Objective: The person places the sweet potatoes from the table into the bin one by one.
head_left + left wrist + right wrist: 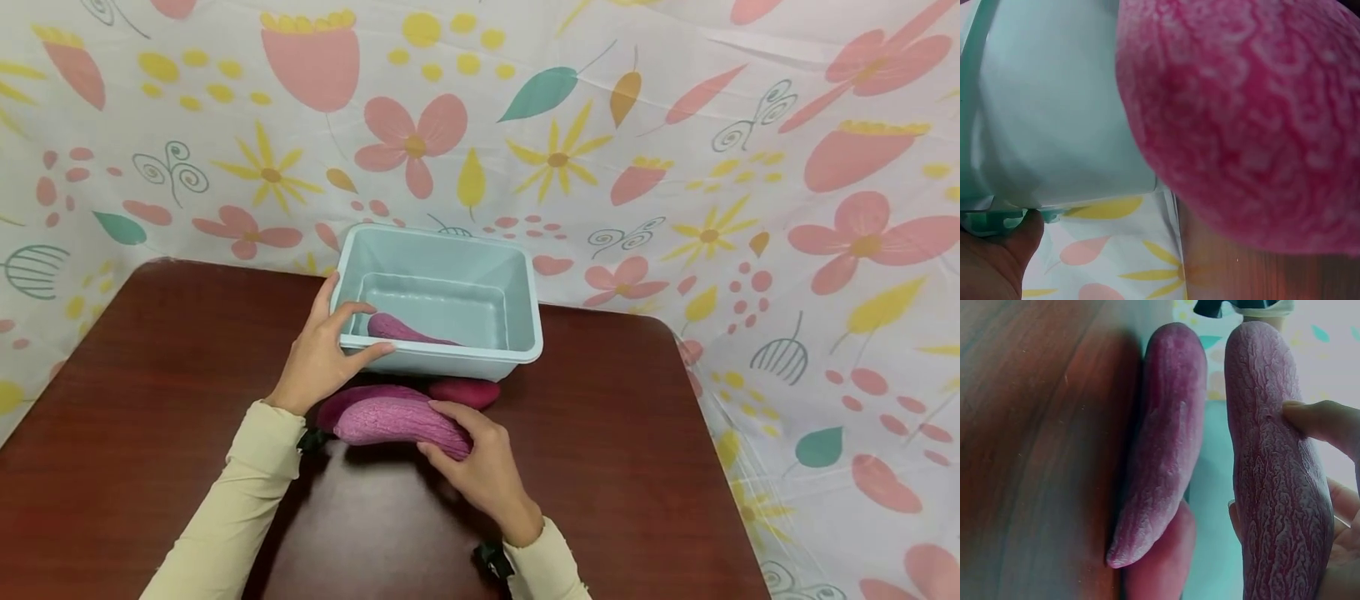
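Note:
My left hand (318,354) grips the near left corner of a pale blue plastic tub (442,354), with the thumb along its front rim. My right hand (483,462) holds a long, wrinkled purple sweet potato (393,419) between thumb and fingers, in front of the tub. Behind it, a second long purple sweet potato (1169,425) lies on the table, partly covered in the head view. A redder sweet potato (468,393) lies beside that one, near the tub's front wall. Inside the tub, another purple sweet potato (397,327) shows above the front rim, its lower part hidden.
The dark red-brown wooden table (600,467) has rounded far corners. A white cloth (675,50) printed with flowers and leaves hangs behind and beside it, close to the tub's far side. Black camera mounts (492,560) sit at both wrists.

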The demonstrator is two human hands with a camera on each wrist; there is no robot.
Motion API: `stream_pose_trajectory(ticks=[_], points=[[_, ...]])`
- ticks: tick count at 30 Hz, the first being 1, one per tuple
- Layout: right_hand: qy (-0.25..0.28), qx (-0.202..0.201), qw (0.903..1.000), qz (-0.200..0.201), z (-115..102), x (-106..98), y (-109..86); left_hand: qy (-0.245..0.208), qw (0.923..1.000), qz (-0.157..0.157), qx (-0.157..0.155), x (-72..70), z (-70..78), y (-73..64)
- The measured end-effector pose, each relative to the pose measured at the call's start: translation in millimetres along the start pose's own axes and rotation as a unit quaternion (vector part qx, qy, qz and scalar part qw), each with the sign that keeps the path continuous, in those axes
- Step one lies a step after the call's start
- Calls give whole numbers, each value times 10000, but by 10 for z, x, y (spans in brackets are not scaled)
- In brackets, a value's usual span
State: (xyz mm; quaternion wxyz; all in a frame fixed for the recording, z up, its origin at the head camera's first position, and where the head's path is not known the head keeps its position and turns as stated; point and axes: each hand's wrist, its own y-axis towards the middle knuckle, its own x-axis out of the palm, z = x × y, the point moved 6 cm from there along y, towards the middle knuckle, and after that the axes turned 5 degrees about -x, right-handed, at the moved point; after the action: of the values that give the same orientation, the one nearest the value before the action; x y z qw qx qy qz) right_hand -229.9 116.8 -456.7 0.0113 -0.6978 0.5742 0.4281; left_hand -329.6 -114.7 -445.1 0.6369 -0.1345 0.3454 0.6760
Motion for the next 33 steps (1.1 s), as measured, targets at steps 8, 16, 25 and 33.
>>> stream_pose_trajectory(ticks=[8,16,25,33], points=[[-69,-19,10000,37,-38,-90,50,-72,10000,-22,21,3,1,17],[-125,-222,9994,218,-111,-173,93,-15,10000,-32,-41,3,-10,18],[-160,-464,9980,393,-179,-270,163,37,10000,-36,-64,-1,-17,18],[-295,-700,9958,509,-222,-360,248,95,9999,-43,-75,8,-21,16]])
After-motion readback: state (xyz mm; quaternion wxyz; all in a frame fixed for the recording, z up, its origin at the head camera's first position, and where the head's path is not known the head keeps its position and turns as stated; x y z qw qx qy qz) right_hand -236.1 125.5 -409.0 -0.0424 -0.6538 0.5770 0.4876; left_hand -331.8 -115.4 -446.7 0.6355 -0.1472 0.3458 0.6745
